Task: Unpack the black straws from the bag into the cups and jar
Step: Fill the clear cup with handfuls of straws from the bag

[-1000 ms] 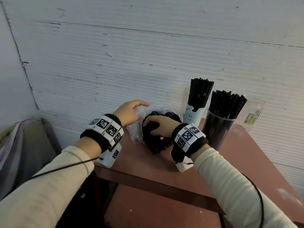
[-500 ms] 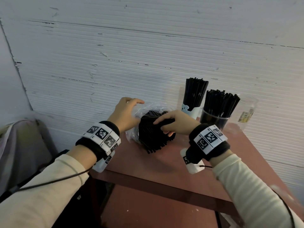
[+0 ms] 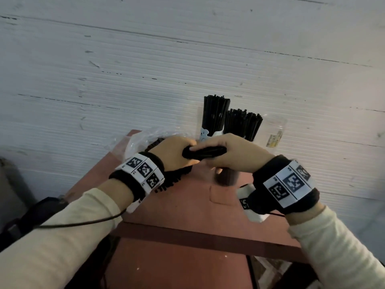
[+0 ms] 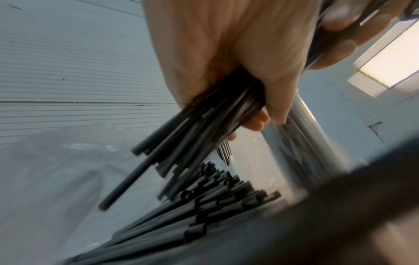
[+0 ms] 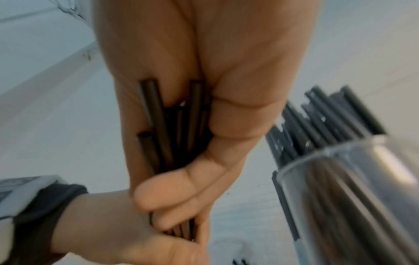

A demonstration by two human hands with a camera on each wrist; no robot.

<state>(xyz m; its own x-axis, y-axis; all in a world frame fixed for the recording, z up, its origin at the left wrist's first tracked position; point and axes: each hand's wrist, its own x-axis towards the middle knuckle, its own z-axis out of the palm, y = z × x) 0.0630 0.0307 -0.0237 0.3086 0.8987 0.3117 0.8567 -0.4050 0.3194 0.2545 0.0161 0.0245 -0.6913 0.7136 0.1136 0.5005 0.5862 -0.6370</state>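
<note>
Both hands hold one bundle of black straws (image 3: 205, 153) level above the table. My left hand (image 3: 177, 150) grips its left end and my right hand (image 3: 233, 156) wraps its right end. In the left wrist view the held straws (image 4: 199, 129) fan out below my fist; in the right wrist view the held straws (image 5: 172, 129) lie across my palm. The clear plastic bag (image 3: 143, 138) lies behind my left wrist with more straws (image 3: 173, 180) spilling from it. A white bear cup (image 3: 205, 133) and a clear jar (image 3: 227, 178) stand full of straws behind my hands.
An empty clear cup (image 3: 275, 132) with a yellow label stands at the back right against the white ribbed wall. The red-brown table (image 3: 187, 207) has a front edge near my forearms and a lower shelf beneath. Dark gear lies at the left.
My right hand has lifted a bundle of straws out of the bag. My left hand has let go of the bag's rim and taken the bundle's other end.
</note>
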